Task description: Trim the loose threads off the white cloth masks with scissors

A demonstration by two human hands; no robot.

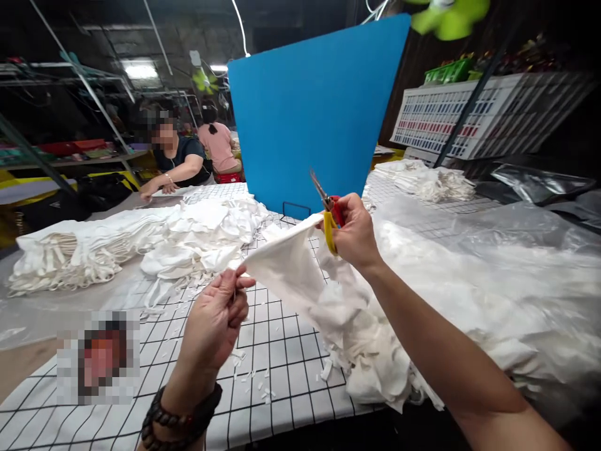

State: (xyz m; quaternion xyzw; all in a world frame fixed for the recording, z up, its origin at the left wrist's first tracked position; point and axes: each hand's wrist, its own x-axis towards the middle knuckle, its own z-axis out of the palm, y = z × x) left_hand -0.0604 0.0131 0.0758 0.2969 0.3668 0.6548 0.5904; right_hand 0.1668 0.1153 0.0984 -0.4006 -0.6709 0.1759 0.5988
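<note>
The left hand (216, 319) is raised above the table from seven o'clock, wrist bent and palm turned inward; its thumb and fingertips are pinched shut on one corner of a white cloth piece (286, 266); a dark beaded bracelet (181, 416) is worn at the wrist. The right hand (354, 232) is held higher, at about one o'clock from the left, on a forearm stretched in from five o'clock; its fingers are closed through the yellow and red handles of the scissors (327, 210), and the far edge of the cloth piece appears to be held by the same hand; the blades are pointed up toward eleven o'clock, and whether they are parted cannot be told. The cloth piece is stretched taut between the two hands, above the table and clear of it.

Below the right forearm, at four o'clock, a heap of white cloth (370, 351) is spread over the table edge; small white offcuts (253, 376) are scattered on the black-gridded tablecloth (282, 338). At ten o'clock a second pile of white pieces (188, 235) is laid beside a stacked row of folded ones (70, 257). At three o'clock a clear plastic bag (516, 250) is seen with white cloth inside it. A blue board (319, 106) is stood upright at twelve o'clock; two other people (181, 160) are seated at eleven o'clock.
</note>
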